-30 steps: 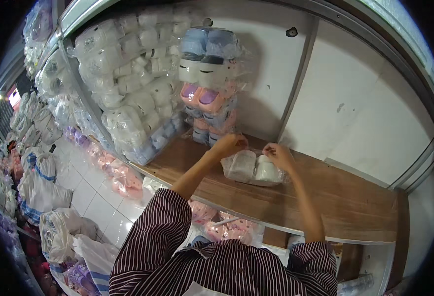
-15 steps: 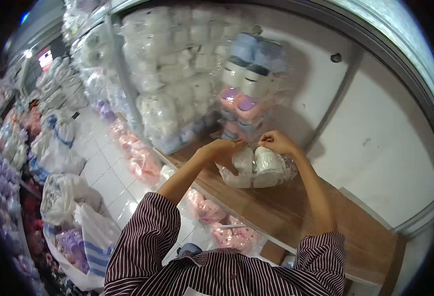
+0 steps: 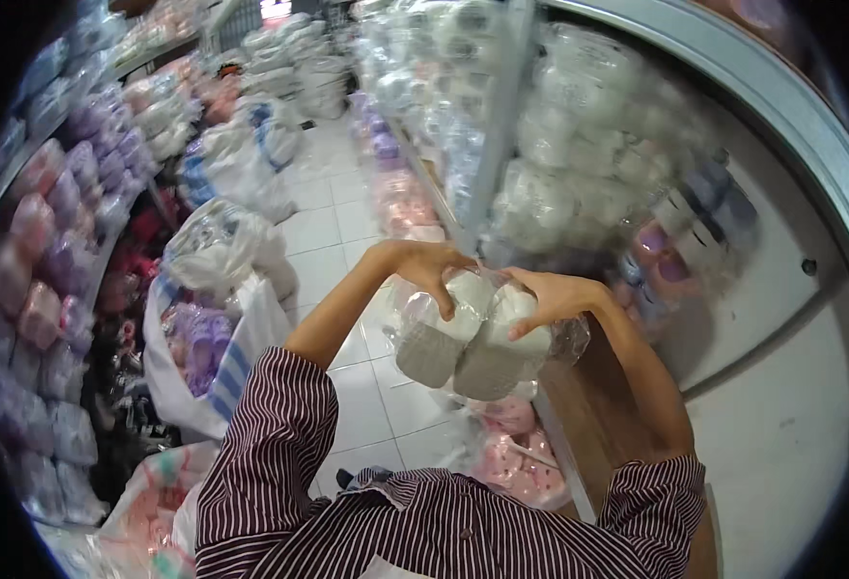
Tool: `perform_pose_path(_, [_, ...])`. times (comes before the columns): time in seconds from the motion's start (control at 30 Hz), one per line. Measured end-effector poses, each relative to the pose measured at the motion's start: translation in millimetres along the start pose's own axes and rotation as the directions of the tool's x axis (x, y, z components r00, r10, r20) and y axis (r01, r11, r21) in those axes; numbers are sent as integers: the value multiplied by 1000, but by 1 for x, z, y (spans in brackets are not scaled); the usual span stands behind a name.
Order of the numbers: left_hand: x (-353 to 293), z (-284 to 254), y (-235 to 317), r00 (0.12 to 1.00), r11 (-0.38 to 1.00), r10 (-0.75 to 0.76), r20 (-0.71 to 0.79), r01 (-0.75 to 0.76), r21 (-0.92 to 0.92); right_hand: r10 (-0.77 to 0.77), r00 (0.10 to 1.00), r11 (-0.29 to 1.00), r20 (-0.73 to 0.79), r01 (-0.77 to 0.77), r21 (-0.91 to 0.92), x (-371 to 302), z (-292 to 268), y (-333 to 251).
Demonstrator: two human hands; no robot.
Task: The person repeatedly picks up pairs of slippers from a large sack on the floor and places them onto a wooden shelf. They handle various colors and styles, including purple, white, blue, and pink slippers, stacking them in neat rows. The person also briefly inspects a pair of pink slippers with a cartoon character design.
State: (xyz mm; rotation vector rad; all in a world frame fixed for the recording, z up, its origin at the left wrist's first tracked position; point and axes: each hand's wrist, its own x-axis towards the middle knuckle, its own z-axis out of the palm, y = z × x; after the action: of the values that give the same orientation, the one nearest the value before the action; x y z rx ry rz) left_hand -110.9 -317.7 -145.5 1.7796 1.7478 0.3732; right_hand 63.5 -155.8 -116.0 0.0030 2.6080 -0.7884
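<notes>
White slippers (image 3: 463, 338) in clear wrap; maroon-and-white striped sleeves (image 3: 270, 454).

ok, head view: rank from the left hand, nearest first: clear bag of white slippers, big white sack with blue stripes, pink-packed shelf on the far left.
1. Clear bag of white slippers: in the left hand, also gripped by the right hand.
2. White sack with blue stripes: on the floor, lower left.
3. Pink-packed shelf: far left edge, across the aisle.
</notes>
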Motion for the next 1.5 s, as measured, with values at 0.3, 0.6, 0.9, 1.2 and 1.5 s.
perform_pose_path(0.3, [-224,-13,-7,983,964,-152,-101,125,-235,-86,974,949,208,143,-279,75,10,-204])
perform_pose_path(0.6, [-376,11,-26,895,935,-323,-308,251,-249,-335,905,874,262,402,-272,144,48,-320])
perform_pose_path(0.9, [-479,19,6,674,866,-486,-556,455,-205,-586,796,665,148,578,-473,169,68,-420])
perform_pose_path(1.2, [-507,14,-41,411,754,-258,-874,652,84,-769,620,534,-158,486,-692,247,94,-434])
perform_pose_path(1.5, [-491,-26,-154,349,618,-48,-936,746,246,-896,335,421,-292,434,-797,376,80,-397])
